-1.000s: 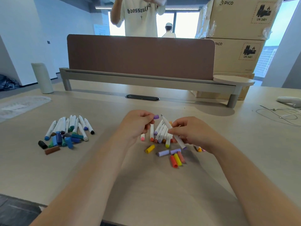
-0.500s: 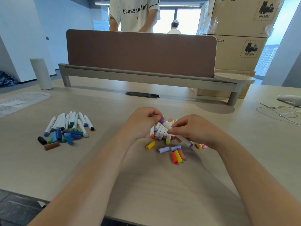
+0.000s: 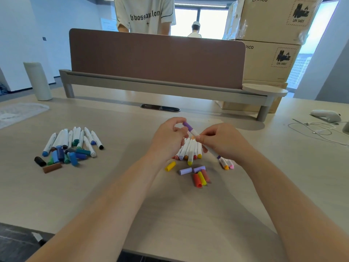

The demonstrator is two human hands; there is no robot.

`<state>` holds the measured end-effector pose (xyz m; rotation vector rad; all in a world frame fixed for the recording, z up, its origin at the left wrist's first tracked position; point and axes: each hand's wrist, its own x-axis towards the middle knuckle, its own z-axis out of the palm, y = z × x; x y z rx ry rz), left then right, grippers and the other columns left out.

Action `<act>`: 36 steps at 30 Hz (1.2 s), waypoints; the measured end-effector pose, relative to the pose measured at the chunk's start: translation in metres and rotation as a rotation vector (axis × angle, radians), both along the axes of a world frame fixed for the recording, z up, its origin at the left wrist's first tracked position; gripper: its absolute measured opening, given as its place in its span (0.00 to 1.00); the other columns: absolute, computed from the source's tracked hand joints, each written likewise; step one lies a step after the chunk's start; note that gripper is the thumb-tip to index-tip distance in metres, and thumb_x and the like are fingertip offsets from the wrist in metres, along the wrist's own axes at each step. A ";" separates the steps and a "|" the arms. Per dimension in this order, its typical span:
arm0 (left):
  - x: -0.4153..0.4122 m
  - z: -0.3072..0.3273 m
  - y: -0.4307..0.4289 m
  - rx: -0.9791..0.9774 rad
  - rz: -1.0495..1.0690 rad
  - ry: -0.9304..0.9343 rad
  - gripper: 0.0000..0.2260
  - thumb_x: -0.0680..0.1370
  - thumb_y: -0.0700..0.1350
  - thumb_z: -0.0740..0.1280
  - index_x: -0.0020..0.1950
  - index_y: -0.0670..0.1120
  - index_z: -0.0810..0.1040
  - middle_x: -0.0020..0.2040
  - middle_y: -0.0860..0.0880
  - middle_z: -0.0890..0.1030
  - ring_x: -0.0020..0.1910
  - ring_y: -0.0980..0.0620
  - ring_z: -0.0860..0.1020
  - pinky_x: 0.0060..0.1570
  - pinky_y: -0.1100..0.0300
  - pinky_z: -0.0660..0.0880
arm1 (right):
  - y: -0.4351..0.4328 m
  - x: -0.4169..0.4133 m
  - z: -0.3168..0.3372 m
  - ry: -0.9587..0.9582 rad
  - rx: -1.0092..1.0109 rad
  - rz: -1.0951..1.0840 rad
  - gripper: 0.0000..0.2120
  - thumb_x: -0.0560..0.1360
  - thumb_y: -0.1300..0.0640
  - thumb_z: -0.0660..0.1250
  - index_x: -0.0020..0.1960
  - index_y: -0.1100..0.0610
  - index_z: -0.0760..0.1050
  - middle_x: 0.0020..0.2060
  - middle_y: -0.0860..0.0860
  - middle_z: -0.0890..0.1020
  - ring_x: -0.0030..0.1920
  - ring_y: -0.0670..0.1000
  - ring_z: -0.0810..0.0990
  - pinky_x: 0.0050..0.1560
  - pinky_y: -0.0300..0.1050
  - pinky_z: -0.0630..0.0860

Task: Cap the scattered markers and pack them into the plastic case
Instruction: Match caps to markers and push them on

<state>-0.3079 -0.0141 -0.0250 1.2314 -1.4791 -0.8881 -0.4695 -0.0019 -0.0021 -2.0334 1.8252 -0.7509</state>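
From the head camera I see my right hand (image 3: 222, 142) pinching a white purple-tipped marker (image 3: 196, 134) while my left hand (image 3: 170, 137) pinches its purple cap (image 3: 187, 125), apparently seated. Loose coloured caps (image 3: 198, 175) and both marker piles remain; no plastic case is visible, so packing looks unstarted.

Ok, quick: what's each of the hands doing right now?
Left hand: closed on the purple cap end of the marker.
Right hand: closed on that marker's white barrel.
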 end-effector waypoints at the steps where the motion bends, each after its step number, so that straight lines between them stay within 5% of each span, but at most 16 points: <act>1: -0.002 -0.002 0.000 0.024 -0.006 -0.003 0.12 0.81 0.43 0.61 0.63 0.53 0.74 0.50 0.48 0.81 0.39 0.54 0.76 0.41 0.57 0.78 | -0.004 0.000 0.001 0.024 0.005 -0.061 0.14 0.77 0.47 0.67 0.36 0.51 0.81 0.33 0.48 0.82 0.33 0.48 0.79 0.30 0.36 0.72; 4: -0.003 -0.006 0.000 0.070 -0.060 -0.035 0.11 0.81 0.45 0.62 0.62 0.52 0.74 0.52 0.47 0.79 0.41 0.51 0.75 0.32 0.60 0.74 | -0.017 -0.004 -0.001 0.179 0.077 -0.222 0.14 0.77 0.49 0.67 0.42 0.60 0.81 0.35 0.55 0.80 0.33 0.49 0.77 0.34 0.42 0.74; 11: -0.004 -0.007 -0.002 0.060 -0.038 -0.066 0.08 0.80 0.42 0.61 0.55 0.48 0.79 0.48 0.46 0.80 0.34 0.53 0.74 0.25 0.65 0.70 | -0.024 -0.001 -0.009 0.388 0.142 -0.311 0.13 0.80 0.52 0.62 0.41 0.60 0.73 0.35 0.52 0.75 0.32 0.49 0.75 0.31 0.41 0.71; 15: -0.001 -0.007 -0.002 0.040 -0.008 -0.151 0.08 0.81 0.44 0.61 0.54 0.51 0.79 0.46 0.50 0.81 0.32 0.53 0.76 0.28 0.62 0.71 | -0.033 0.004 -0.014 0.452 0.125 -0.297 0.07 0.78 0.58 0.65 0.53 0.60 0.78 0.43 0.53 0.78 0.46 0.53 0.78 0.49 0.45 0.77; 18: 0.001 -0.007 -0.004 0.014 0.026 -0.163 0.09 0.80 0.44 0.61 0.53 0.50 0.80 0.48 0.50 0.81 0.39 0.53 0.77 0.36 0.60 0.71 | -0.041 0.013 -0.013 0.443 0.139 -0.254 0.08 0.79 0.58 0.65 0.55 0.60 0.77 0.46 0.54 0.78 0.47 0.52 0.77 0.47 0.42 0.72; 21: 0.002 -0.007 -0.004 0.014 0.039 -0.167 0.09 0.80 0.43 0.61 0.52 0.49 0.81 0.48 0.49 0.81 0.43 0.51 0.78 0.36 0.61 0.71 | -0.047 0.023 -0.012 0.483 0.175 -0.224 0.02 0.78 0.61 0.65 0.48 0.59 0.76 0.43 0.54 0.76 0.44 0.52 0.75 0.45 0.42 0.72; 25: 0.002 -0.006 -0.004 0.004 0.040 -0.180 0.09 0.80 0.43 0.61 0.51 0.49 0.81 0.47 0.49 0.81 0.43 0.49 0.80 0.32 0.63 0.70 | -0.050 0.031 -0.012 0.542 0.196 -0.200 0.10 0.76 0.63 0.66 0.37 0.58 0.70 0.34 0.52 0.72 0.42 0.52 0.75 0.44 0.42 0.72; 28: 0.004 -0.005 -0.004 -0.015 0.061 -0.214 0.09 0.80 0.43 0.61 0.51 0.48 0.81 0.47 0.50 0.81 0.41 0.54 0.78 0.27 0.70 0.68 | -0.050 0.034 -0.012 0.563 0.181 -0.179 0.08 0.76 0.63 0.67 0.39 0.59 0.71 0.34 0.52 0.71 0.42 0.51 0.74 0.45 0.42 0.71; 31: 0.006 -0.005 -0.002 -0.050 0.073 -0.260 0.09 0.79 0.43 0.61 0.50 0.48 0.81 0.46 0.52 0.81 0.43 0.56 0.77 0.31 0.66 0.67 | -0.048 0.036 -0.009 0.590 0.206 -0.168 0.09 0.75 0.64 0.67 0.38 0.60 0.71 0.33 0.52 0.71 0.37 0.50 0.73 0.44 0.42 0.70; 36: 0.007 -0.003 0.004 -0.038 0.015 -0.411 0.07 0.78 0.44 0.64 0.43 0.48 0.81 0.40 0.50 0.82 0.35 0.55 0.77 0.30 0.64 0.69 | -0.036 0.023 0.005 0.369 0.256 -0.183 0.12 0.74 0.61 0.65 0.33 0.61 0.71 0.30 0.54 0.73 0.32 0.51 0.72 0.36 0.42 0.70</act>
